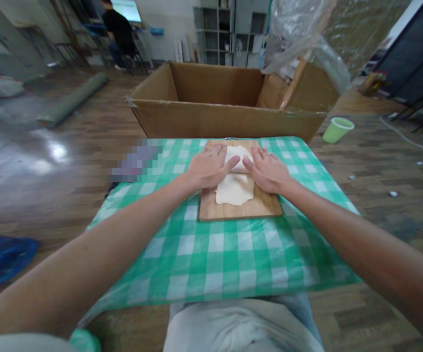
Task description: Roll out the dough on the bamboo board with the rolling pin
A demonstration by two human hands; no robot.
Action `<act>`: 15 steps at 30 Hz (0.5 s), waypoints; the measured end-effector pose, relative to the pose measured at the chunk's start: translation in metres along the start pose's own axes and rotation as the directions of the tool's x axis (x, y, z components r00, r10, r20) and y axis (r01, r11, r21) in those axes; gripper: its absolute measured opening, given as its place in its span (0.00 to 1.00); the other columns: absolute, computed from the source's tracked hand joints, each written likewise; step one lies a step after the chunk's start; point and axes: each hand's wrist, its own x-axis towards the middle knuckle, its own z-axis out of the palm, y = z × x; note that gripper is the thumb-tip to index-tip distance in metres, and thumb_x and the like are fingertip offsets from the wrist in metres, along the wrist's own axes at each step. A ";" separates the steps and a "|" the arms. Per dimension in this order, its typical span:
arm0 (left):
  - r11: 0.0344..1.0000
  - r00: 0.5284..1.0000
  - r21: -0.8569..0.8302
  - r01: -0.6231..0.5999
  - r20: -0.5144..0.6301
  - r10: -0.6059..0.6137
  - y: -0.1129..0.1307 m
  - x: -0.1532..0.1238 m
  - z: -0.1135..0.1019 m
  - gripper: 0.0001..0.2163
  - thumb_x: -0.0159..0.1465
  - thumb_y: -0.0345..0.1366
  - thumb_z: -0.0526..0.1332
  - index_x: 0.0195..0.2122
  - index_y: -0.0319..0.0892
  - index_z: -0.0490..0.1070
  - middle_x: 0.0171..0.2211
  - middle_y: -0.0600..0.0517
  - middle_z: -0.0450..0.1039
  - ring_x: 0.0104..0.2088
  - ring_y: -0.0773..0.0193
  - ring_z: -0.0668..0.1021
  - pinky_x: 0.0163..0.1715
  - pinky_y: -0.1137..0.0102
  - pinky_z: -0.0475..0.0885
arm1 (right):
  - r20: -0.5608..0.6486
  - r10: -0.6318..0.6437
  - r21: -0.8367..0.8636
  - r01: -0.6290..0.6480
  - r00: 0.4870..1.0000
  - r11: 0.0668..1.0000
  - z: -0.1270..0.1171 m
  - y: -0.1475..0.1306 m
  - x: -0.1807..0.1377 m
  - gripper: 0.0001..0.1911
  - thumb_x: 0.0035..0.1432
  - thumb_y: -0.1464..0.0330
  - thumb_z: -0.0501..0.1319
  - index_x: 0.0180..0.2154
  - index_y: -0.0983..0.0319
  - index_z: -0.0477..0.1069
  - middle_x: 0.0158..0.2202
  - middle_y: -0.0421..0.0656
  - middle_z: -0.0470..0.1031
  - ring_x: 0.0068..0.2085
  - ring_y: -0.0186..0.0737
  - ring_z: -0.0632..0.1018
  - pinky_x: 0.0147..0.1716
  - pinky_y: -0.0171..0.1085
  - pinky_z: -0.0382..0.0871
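A sheet of pale dough [235, 189] lies on a wooden cutting board [241, 211]. Its far part looks doubled over, with a fold line running crosswise between my hands. My left hand [211, 165] rests flat at the left side of the dough, fingers stretched forward and thumb pointing inward onto it. On the right side, my right hand [268, 170] lies in the same way, fingers extended and thumb on the dough. Both thumb tips are close together near the fold. Whatever lies under the palms is hidden.
A green checked cloth [211, 264] covers the table. Beyond its far edge stands a big open cardboard box [226, 120]. A blurred-out object [136, 161] lies at the table's left. On the floor are a green bin [338, 131] and blue plastic [4, 259]. A person [118, 32] sits far back.
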 end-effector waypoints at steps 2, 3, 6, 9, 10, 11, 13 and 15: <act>0.999 0.999 0.000 -0.040 -0.019 0.040 0.004 -0.012 -0.001 0.42 0.75 0.60 0.31 0.73 0.29 0.56 0.74 0.34 0.58 0.74 0.47 0.61 0.73 0.56 0.53 | -0.013 -0.022 -0.010 0.022 1.000 1.000 0.000 -0.006 -0.013 0.52 0.71 0.41 0.29 0.73 0.75 0.54 0.75 0.64 0.55 0.76 0.62 0.56 0.71 0.58 0.54; 0.998 0.998 0.002 -0.058 -0.027 0.058 0.005 -0.019 -0.001 0.42 0.75 0.60 0.31 0.73 0.28 0.56 0.73 0.34 0.59 0.74 0.48 0.61 0.73 0.56 0.53 | -0.022 -0.031 -0.022 0.031 0.999 0.999 -0.001 -0.010 -0.021 0.52 0.71 0.40 0.30 0.72 0.77 0.55 0.74 0.66 0.55 0.76 0.63 0.56 0.71 0.57 0.54; 0.996 0.995 0.014 -0.084 -0.056 0.085 0.009 -0.039 0.002 0.43 0.75 0.60 0.33 0.73 0.25 0.56 0.73 0.32 0.58 0.74 0.47 0.61 0.74 0.57 0.50 | -0.053 -0.053 -0.065 0.049 0.997 0.997 0.000 -0.019 -0.041 0.53 0.72 0.40 0.34 0.71 0.80 0.56 0.74 0.69 0.54 0.76 0.63 0.56 0.71 0.56 0.54; 0.996 0.992 0.003 -0.091 -0.090 0.090 0.013 -0.054 0.004 0.43 0.75 0.61 0.35 0.72 0.25 0.57 0.72 0.32 0.61 0.74 0.45 0.61 0.74 0.55 0.51 | -0.077 -0.085 -0.104 0.076 0.993 0.992 0.001 -0.024 -0.057 0.50 0.72 0.41 0.36 0.70 0.79 0.58 0.74 0.68 0.56 0.75 0.63 0.58 0.70 0.56 0.55; 0.996 0.991 -0.004 -0.094 -0.095 0.094 0.014 -0.058 0.004 0.43 0.75 0.61 0.35 0.72 0.26 0.58 0.72 0.32 0.61 0.74 0.45 0.62 0.74 0.55 0.51 | -0.087 -0.095 -0.115 0.084 0.992 0.990 0.002 -0.025 -0.061 0.49 0.73 0.42 0.37 0.69 0.78 0.59 0.73 0.68 0.57 0.75 0.63 0.59 0.70 0.56 0.56; 0.995 0.990 -0.007 -0.100 -0.097 0.099 0.015 -0.062 0.003 0.43 0.75 0.61 0.36 0.72 0.26 0.58 0.71 0.32 0.62 0.74 0.45 0.62 0.74 0.55 0.52 | -0.098 -0.104 -0.126 0.091 0.990 0.988 0.002 -0.026 -0.065 0.49 0.73 0.42 0.37 0.69 0.78 0.59 0.73 0.68 0.58 0.74 0.63 0.59 0.70 0.56 0.56; 0.994 0.989 -0.002 -0.111 -0.096 0.110 0.018 -0.069 0.001 0.43 0.75 0.61 0.36 0.72 0.25 0.58 0.71 0.31 0.61 0.74 0.45 0.62 0.74 0.54 0.51 | -0.118 -0.122 -0.143 0.104 0.986 0.984 0.003 -0.027 -0.073 0.49 0.73 0.42 0.37 0.68 0.79 0.60 0.73 0.68 0.58 0.74 0.63 0.59 0.70 0.56 0.55; 0.993 0.988 0.010 -0.116 -0.098 0.116 0.021 -0.077 -0.001 0.43 0.75 0.61 0.36 0.72 0.23 0.57 0.72 0.31 0.60 0.74 0.44 0.61 0.74 0.54 0.50 | -0.130 -0.136 -0.155 0.115 0.982 0.981 0.003 -0.029 -0.081 0.49 0.73 0.42 0.38 0.69 0.79 0.59 0.73 0.67 0.57 0.74 0.63 0.59 0.70 0.56 0.55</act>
